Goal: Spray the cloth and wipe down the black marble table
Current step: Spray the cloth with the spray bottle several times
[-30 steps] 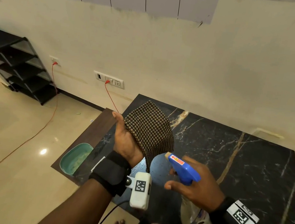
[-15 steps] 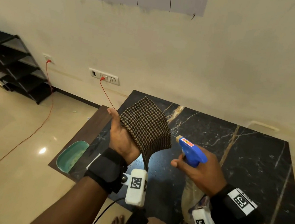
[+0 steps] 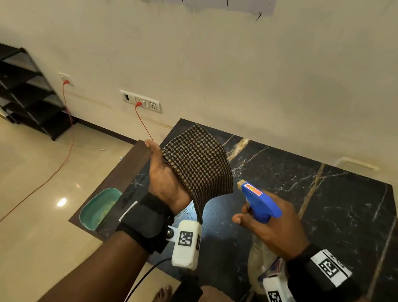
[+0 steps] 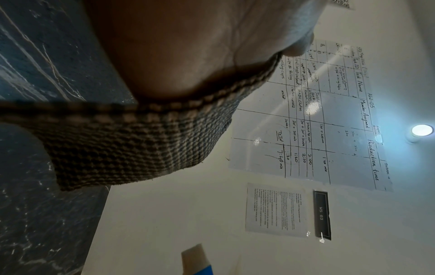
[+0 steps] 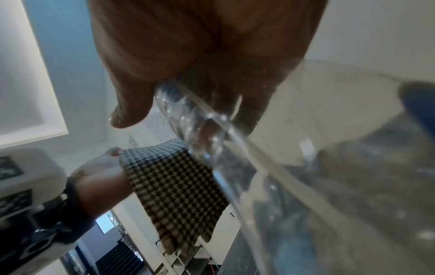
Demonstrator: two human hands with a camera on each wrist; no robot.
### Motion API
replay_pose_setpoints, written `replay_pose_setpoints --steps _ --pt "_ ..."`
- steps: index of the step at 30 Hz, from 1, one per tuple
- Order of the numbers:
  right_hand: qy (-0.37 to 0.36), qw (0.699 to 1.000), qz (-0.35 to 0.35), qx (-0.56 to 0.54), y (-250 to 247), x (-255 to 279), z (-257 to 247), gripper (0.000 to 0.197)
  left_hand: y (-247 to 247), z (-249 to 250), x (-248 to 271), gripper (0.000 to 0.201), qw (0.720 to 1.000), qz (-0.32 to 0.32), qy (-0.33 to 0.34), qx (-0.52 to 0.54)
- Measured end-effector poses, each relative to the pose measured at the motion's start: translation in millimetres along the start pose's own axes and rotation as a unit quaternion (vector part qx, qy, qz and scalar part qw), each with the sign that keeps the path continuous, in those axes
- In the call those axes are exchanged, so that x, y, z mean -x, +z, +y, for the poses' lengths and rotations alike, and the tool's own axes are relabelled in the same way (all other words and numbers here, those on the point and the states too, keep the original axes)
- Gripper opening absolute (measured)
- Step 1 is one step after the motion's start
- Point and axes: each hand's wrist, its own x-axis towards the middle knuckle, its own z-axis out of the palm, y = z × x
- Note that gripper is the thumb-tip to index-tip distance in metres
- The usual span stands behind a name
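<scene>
Black marble veined in gold and white fills the frame: the counter (image 3: pixel 335 217), pushed against a cream wall, lies beneath both hands and has yet to be wiped. Above its near-left part, the left hand (image 3: pixel 164 179) grips a brown checked cloth (image 3: pixel 198 166), held up with one face turned toward the right hand; a lower corner hangs loose toward the wrist. Just right of the cloth, the right hand (image 3: pixel 276 225) is curled around the neck of a clear spray bottle (image 3: pixel 258 261), its blue trigger head (image 3: pixel 259 201) aimed at the fabric from close by, nozzle and cloth apart. Whether a finger is pressing the trigger cannot be told. Fine droplets appear to fleck the air by the cloth in the right wrist view. Beyond the left hand, a green tray (image 3: pixel 98 208) sits at the counter's left edge.

The step in hand looks to be wetting the cloth. It would go best with the nozzle kept square to the fabric's middle, the cloth held flat and still, and short squeezes, so the mist lands on the weave rather than drifting past onto the wall or the thumb.
</scene>
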Motion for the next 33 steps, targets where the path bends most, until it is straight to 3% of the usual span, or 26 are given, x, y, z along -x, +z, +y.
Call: replay_pose_setpoints --steps 6,17,24,29,33 --pt "-0.036 0.998 -0.046 -0.011 10.2 6.4 -11.8 0.052 3.3 0.1 -1.9 0.102 1.000 0.002 -0.002 0.003" --pt "-0.009 1.000 0.018 -0.011 -1.2 -20.4 -17.0 0.053 -4.6 -2.6 -3.9 0.100 1.000 -0.008 -0.020 -0.023" --pt "-0.050 0.999 0.010 0.009 -1.3 -37.0 -23.8 0.063 -6.8 -4.3 -5.0 0.103 0.999 -0.020 -0.042 -0.023" --pt "-0.051 0.997 -0.046 -0.027 1.8 -23.3 -21.4 0.042 -7.8 -4.3 -7.0 0.103 0.999 -0.009 -0.044 -0.028" --pt "-0.013 0.998 -0.028 -0.057 -3.1 -6.5 0.3 0.046 -11.4 -0.8 -9.1 0.100 0.999 0.006 -0.031 -0.025"
